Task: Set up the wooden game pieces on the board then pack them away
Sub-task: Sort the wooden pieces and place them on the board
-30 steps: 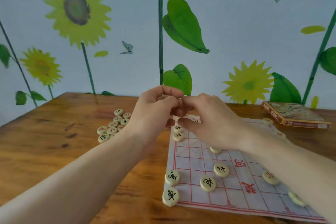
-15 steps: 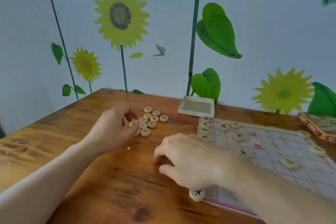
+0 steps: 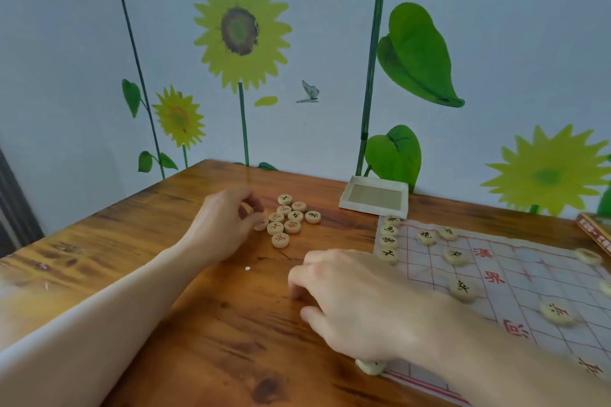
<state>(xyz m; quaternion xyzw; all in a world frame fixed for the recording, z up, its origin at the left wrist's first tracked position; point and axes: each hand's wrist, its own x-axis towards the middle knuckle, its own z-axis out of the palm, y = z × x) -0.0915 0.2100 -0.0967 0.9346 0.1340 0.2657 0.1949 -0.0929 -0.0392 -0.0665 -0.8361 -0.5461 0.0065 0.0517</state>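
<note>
A wooden table [image 3: 139, 241] is shown from the head view, set against a wall [image 3: 330, 43] decorated with sunflowers, leaves and a butterfly. A cluster of loose pieces [image 3: 288, 219], round pale wooden discs marked with red or black characters, is laid on the bare tabletop left of the board. The left hand [image 3: 228, 225] is placed at the left edge of that cluster, its fingers curled; a pale disc appears to be pinched at the fingertips, though the grip is partly hidden by the knuckles. The right hand [image 3: 357, 304] is rested palm down on the table just left of the board's near corner, fingers bent with their tips on the wood; whether anything is held beneath it cannot be told. The board [image 3: 515, 287], a thin grey-white sheet printed with a red grid and red characters, is spread on the right part of the table. A column of four pieces [image 3: 389, 237] is lined along its far left edge, and further pieces are scattered singly across the grid. One piece [image 3: 371, 366] is seen at the board's near left corner, partly covered by the right wrist. A shallow pale box tray [image 3: 375, 197] is placed beyond the board near the wall, and the corner of a printed box lid [image 3: 595, 231] is visible at the right edge.
</note>
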